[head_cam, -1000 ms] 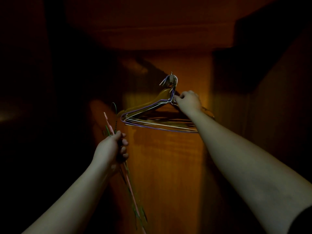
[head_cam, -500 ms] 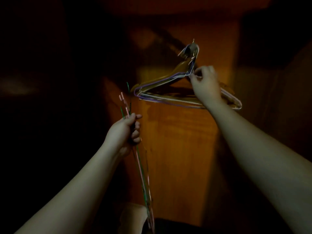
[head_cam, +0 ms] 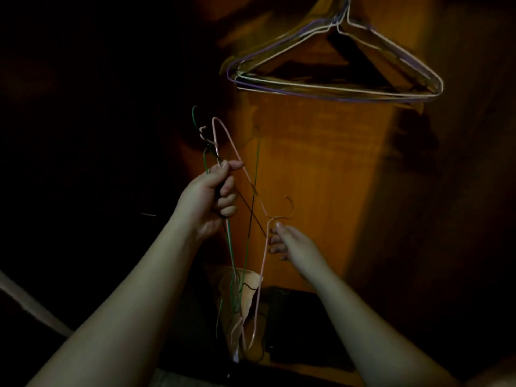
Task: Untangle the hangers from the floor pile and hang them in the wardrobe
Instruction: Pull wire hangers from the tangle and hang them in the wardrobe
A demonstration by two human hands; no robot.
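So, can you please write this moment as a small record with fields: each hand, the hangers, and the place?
left hand: grips a bundle of wire hangers near their hooks
right hand: fingers at the neck of the pink hanger in that bundle; whether its grip has closed cannot be told
bundle: green, pink and dark wires crossed, hanging down
hung hangers: several wire ones together at upper right, purple and white; their hooks are cut off by the frame
place: dim wooden wardrobe panel behind
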